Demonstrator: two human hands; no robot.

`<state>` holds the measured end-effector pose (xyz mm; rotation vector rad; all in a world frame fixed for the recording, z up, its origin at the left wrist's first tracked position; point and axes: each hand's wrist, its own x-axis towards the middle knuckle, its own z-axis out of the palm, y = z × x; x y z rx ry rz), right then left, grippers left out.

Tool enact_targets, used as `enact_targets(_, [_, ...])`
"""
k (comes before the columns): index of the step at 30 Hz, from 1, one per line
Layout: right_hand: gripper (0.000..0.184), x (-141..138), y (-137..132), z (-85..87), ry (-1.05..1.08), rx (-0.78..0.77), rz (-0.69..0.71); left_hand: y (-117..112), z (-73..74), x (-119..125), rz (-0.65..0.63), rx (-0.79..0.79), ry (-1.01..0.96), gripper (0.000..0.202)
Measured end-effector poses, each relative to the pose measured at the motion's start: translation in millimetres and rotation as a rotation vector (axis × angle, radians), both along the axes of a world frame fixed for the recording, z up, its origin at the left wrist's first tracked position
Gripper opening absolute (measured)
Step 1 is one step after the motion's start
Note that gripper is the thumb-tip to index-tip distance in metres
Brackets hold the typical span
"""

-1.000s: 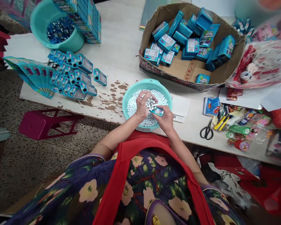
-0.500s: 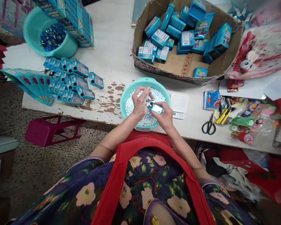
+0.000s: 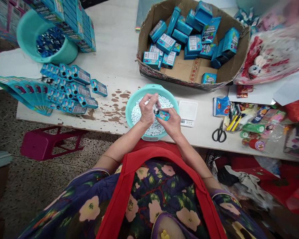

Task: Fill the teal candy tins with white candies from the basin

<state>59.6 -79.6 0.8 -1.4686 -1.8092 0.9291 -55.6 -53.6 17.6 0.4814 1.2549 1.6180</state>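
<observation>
Right hand (image 3: 172, 122) over bowl rim (image 3: 175, 100), near scale (image 3: 188, 111)

The white worktable (image 3: 109, 43), its paint flaked to brown patches near the front edge, carries a turquoise basin (image 3: 153, 89) of white pellets (image 3: 136, 114), a digital scale (image 3: 188, 112) just beside it, an open cardboard box (image 3: 174, 77), black scissors (image 3: 219, 134) and small blue candy boxes (image 3: 99, 87).

Wht pellets (image 3: 154, 129), aqua bowl (image 3: 129, 109) — navy dress (image 3: 161, 186) w/ peach flowers (image 3: 155, 210).

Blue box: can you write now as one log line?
right hand: holds blue box | left hand: at its end | below: teal bowl, white pellets
</observation>
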Motion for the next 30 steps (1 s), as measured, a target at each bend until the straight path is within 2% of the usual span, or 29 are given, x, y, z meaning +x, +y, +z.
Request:
enact_targets(9, [0.025,-6.5,-0.8,-4.4,0.059,0.018,-0.036,0.0,0.8,-7.8,-0.018,0.013,-0.009,0.04])
enact_targets(17, [0.026,-2.3,-0.9,-10.8,0.135,-0.024,-0.051,6.1,-3.4,1.7,0.039,0.018,0.009,0.051])
enact_targets(21, [0.028,7.8,2.9,-16.0,0.165,-0.072,-0.068,14.2,-16.5,-1.0,0.044,-0.057,0.044,0.052])
enact_targets(23, [0.031,17.9,3.1,-16.2,0.225,-0.119,-0.081,11.7,-31.5,-9.7,0.029,-0.136,0.201,0.051])
enact_targets(24, [0.033,24.2,3.0,-15.6,0.263,-0.141,-0.095,8.2,-40.1,-15.9,-0.023,-0.188,0.328,0.049])
enact_targets(27, [0.038,46.4,5.2,-12.3,0.352,-0.172,-0.129,-1.5,-60.7,-38.8,-0.277,-0.32,0.704,0.037])
enact_targets(29, [0.038,63.6,11.0,-10.6,0.373,-0.173,-0.156,7.3,-63.0,-53.7,-0.427,-0.311,0.91,0.036])
enact_targets(30, [0.039,72.8,15.5,-10.7,0.376,-0.172,-0.179,20.6,-60.3,-60.4,-0.447,-0.278,1.001,0.038])
